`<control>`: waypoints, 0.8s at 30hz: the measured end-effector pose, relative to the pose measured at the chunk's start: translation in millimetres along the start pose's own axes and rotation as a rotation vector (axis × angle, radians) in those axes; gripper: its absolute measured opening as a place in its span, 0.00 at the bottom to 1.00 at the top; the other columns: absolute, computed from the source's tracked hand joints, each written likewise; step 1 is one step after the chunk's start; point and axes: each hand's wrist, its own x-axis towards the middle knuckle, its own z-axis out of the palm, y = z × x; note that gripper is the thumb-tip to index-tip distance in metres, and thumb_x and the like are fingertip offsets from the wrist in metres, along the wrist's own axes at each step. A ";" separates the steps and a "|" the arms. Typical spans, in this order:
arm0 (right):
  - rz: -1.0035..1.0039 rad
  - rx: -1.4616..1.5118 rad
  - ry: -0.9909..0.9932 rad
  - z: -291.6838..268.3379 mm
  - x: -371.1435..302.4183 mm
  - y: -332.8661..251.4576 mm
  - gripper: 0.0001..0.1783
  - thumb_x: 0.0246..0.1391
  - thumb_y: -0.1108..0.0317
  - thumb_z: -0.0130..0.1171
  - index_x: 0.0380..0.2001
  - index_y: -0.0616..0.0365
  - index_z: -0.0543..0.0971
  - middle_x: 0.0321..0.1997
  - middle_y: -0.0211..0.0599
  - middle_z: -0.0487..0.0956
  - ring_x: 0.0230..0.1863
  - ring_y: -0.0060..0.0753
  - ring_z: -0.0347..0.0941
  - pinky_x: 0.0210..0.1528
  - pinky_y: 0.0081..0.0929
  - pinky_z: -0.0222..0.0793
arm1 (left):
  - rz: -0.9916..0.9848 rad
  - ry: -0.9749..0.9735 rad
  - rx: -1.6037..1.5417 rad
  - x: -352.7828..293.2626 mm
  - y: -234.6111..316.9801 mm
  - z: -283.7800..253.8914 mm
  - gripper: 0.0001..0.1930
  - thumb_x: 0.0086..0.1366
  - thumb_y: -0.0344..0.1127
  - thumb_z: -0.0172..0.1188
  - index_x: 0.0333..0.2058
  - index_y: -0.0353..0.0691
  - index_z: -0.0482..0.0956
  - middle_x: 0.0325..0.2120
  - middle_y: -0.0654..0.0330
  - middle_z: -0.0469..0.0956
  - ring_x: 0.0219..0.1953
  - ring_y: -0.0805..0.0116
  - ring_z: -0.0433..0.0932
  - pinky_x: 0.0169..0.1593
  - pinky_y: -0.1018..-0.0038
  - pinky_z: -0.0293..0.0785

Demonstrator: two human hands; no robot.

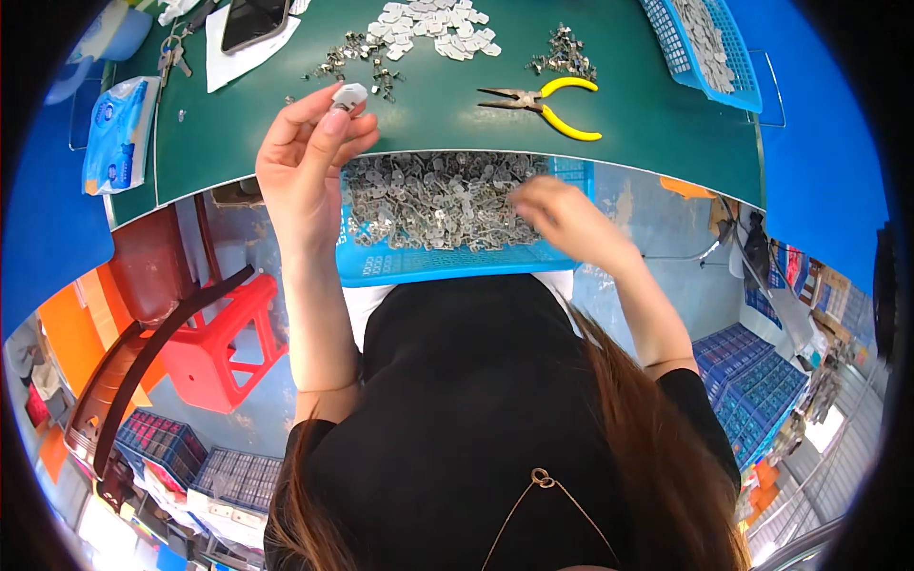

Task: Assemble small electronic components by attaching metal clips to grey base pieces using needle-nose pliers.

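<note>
Above the table's near edge, my left hand point(307, 162) is closed, pinching a small white plastic piece point(350, 94) between thumb and fingers. A bit of metal seems to show at the piece's lower side. My right hand point(566, 217) is over the right part of a blue plastic basket point(409, 270), its fingers curled and smeared by motion. Whether it holds anything, I cannot tell. The basket rests at my lap, partly under the table edge, filled with many small metal-and-white clip parts point(443, 200).
On the green table point(428, 124) lie a heap of white pieces point(433, 27), small metal parts point(566, 52), yellow-handled pliers point(557, 109), a phone point(255, 24), keys point(174, 55) and a blue tissue pack point(119, 133). A second blue basket point(681, 67) stands far right. A red stool point(214, 357) is at left.
</note>
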 end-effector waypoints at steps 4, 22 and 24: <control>0.151 -0.254 0.261 15.7 23.8 28.1 0.15 0.53 0.70 0.54 0.44 0.62 0.74 0.44 0.52 0.75 0.46 0.55 0.71 0.49 0.43 0.67 | -0.050 -0.040 -0.010 -11.1 -7.8 4.6 0.13 0.61 0.28 0.59 0.44 0.30 0.75 0.36 0.51 0.79 0.34 0.66 0.81 0.40 0.71 0.81; 0.027 -0.441 0.395 32.7 79.2 79.6 0.18 0.48 0.65 0.59 0.44 0.57 0.76 0.49 0.47 0.75 0.51 0.51 0.70 0.55 0.39 0.64 | -0.057 -0.044 0.006 -23.3 -13.3 8.1 0.12 0.60 0.28 0.60 0.43 0.32 0.77 0.35 0.53 0.79 0.34 0.68 0.80 0.39 0.72 0.81; 0.078 -0.497 0.351 28.7 77.2 75.6 0.18 0.47 0.66 0.60 0.44 0.57 0.76 0.48 0.47 0.75 0.50 0.51 0.70 0.54 0.39 0.65 | -0.067 -0.047 0.005 -22.1 -14.1 7.0 0.12 0.60 0.28 0.61 0.43 0.32 0.77 0.35 0.53 0.79 0.33 0.68 0.80 0.39 0.72 0.81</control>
